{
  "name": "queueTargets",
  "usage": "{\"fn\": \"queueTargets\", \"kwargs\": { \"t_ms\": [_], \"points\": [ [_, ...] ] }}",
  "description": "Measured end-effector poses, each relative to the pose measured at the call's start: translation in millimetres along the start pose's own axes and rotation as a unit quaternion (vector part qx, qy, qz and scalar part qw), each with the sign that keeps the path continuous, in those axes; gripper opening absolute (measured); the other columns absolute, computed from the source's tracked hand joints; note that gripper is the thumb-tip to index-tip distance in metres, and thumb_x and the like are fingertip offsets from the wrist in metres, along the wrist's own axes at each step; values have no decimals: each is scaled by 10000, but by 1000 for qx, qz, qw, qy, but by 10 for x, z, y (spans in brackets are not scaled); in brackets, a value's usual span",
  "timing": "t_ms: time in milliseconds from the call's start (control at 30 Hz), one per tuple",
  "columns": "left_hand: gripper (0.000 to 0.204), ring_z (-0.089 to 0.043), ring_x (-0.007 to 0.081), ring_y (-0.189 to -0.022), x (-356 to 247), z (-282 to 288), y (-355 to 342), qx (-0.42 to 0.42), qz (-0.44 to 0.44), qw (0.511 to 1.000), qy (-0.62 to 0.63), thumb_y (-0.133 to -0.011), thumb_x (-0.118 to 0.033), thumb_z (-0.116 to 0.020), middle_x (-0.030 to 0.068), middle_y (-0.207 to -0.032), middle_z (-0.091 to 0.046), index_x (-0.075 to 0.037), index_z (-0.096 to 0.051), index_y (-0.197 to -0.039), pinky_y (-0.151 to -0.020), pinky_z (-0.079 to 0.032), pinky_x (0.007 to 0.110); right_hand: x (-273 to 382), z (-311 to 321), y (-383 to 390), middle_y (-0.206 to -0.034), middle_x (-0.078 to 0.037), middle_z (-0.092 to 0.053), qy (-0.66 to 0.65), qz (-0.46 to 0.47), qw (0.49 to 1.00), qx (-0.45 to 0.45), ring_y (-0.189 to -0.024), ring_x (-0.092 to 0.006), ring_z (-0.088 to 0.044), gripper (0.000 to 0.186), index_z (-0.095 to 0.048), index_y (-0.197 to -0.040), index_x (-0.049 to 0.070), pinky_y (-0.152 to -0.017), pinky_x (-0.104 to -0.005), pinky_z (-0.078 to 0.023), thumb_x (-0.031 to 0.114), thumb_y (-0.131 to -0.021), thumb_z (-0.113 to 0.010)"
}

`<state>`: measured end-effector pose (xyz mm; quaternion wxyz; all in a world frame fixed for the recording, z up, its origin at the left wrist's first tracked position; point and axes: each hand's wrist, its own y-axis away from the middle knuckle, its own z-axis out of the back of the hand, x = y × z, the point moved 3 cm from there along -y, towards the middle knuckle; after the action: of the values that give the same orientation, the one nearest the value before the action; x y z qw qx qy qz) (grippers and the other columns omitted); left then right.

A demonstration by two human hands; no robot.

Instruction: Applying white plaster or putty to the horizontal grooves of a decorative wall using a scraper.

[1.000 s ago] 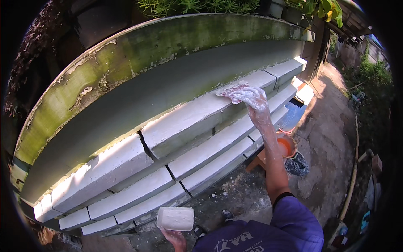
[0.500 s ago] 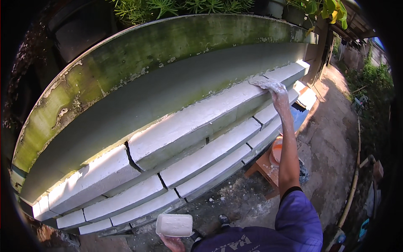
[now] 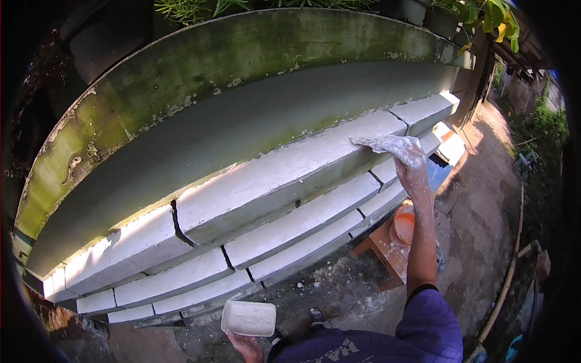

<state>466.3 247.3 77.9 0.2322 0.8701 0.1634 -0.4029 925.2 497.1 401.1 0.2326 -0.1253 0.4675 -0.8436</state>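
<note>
My right hand (image 3: 400, 154), coated in wet white paste, reaches out over the front edge of the top white ledge (image 3: 284, 158). Its fingers point left, stretched out flat, close to the joint between two blocks; contact with the surface is hard to judge. At the lower edge, my left hand (image 3: 247, 346) grips a white rectangular tub (image 3: 249, 319) from below and the side. White paste fills much of that tub. Below the top ledge run stepped rows of white-coated blocks (image 3: 305, 225), with dark gaps between them.
A curved, mossy green wall rim (image 3: 242, 63) overhangs the ledges, with potted plants (image 3: 478, 18) above. To the right, an orange-and-white bucket (image 3: 402, 224) stands on a brown stool (image 3: 382, 249). A concrete path (image 3: 475, 199) runs beyond, beside a bamboo pole (image 3: 509, 290).
My right hand has drawn back from the rear of the top ledge toward its front edge, uncovering the joint. My left hand still holds the tub, and the view has shifted slightly.
</note>
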Motion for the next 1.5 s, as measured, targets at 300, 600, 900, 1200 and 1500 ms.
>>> {"fn": "queueTargets", "kwargs": {
  "t_ms": [300,600,900,1200,1500],
  "points": [
    [510,-538,262,-1189,114,81,44,-28,5,999,37,-977,-473,-377,63,-1323,-528,-130,-445,-1348,-936,-467,436,34,17,-28,-1006,-93,-697,12,-3,998,-58,-980,-301,-645,357,-692,-1004,61,-867,-393,-470,-130,-725,-578],
    [518,-560,250,-1139,198,347,44,-67,3,997,41,-962,-474,-407,62,-1304,-539,-130,-452,-1346,-871,-480,403,300,62,-32,-1000,-99,-698,55,-5,992,-117,-975,-297,-652,417,-698,-1023,72,-871,-413,-471,-139,-683,-578],
    [539,-540,219,-1151,156,366,161,-85,-8,995,48,-958,-491,-421,37,-1314,-525,-147,-410,-1373,-850,-465,361,643,82,-34,-976,-118,-666,35,45,997,-58,-920,-323,-613,348,-667,-999,31,-818,-431,-468,-151,-716,-579],
    [548,-524,230,-1180,279,564,142,-90,6,995,45,-954,-486,-436,51,-1319,-524,-126,-419,-1368,-923,-441,381,986,-133,-114,-1009,-107,-681,1,64,998,-10,-947,-309,-610,398,-684,-1027,49,-822,-397,-472,-151,-700,-578],
    [508,-547,205,-1138,143,259,241,-114,-15,992,50,-962,-480,-429,44,-1274,-548,-135,-445,-1335,-882,-465,363,1069,-474,-194,-995,-128,-678,12,38,999,-2,-938,-355,-610,433,-684,-1025,41,-839,-442,-459,-174,-668,-565]
  ]
}}
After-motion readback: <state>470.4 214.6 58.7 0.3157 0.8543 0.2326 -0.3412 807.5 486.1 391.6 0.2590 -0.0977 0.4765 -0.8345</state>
